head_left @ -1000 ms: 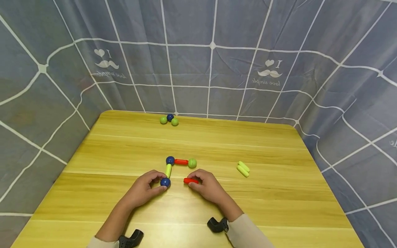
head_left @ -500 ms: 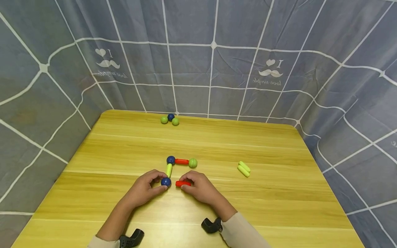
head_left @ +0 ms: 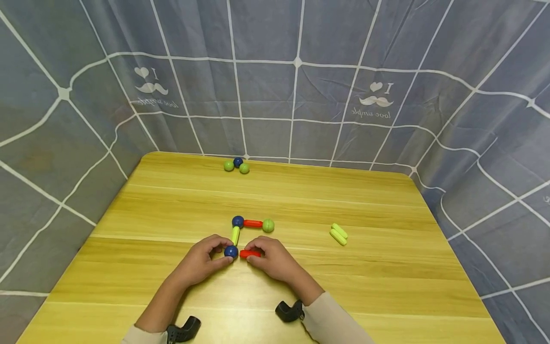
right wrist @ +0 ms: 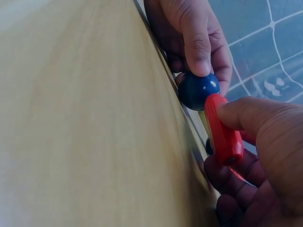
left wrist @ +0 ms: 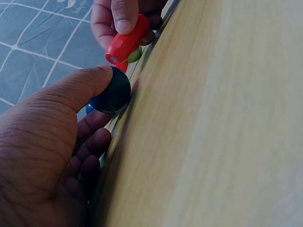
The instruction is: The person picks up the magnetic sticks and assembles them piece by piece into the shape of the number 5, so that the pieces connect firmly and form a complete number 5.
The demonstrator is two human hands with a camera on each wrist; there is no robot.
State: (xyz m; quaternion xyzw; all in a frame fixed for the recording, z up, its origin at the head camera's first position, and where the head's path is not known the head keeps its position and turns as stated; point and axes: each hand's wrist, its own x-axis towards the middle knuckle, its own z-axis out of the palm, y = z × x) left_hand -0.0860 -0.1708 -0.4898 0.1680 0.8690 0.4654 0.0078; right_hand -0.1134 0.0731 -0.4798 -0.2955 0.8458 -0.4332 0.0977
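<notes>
My left hand (head_left: 201,262) pinches a blue ball (head_left: 230,252) between thumb and fingers at the near end of a joined shape. From that ball a yellow-green rod (head_left: 235,235) runs away to a second blue ball (head_left: 238,221). A red rod (head_left: 253,223) leads right from there to a green ball (head_left: 268,225). Between thumb and fingers my right hand (head_left: 271,260) pinches another red rod (right wrist: 223,130), its near end pointing at the held blue ball. In the left wrist view, the rod's hollow-looking tip (left wrist: 112,58) is right by the ball.
Two loose yellow-green rods (head_left: 338,234) lie side by side on the wooden table (head_left: 386,267) to the right. At the far edge sit two green balls (head_left: 244,168) and a blue one (head_left: 238,162). A grey curtain (head_left: 266,91) with white lines surrounds the table.
My right hand has moved left with the red rod, closing most of the gap to the blue ball. The left hand keeps its hold on that ball.
</notes>
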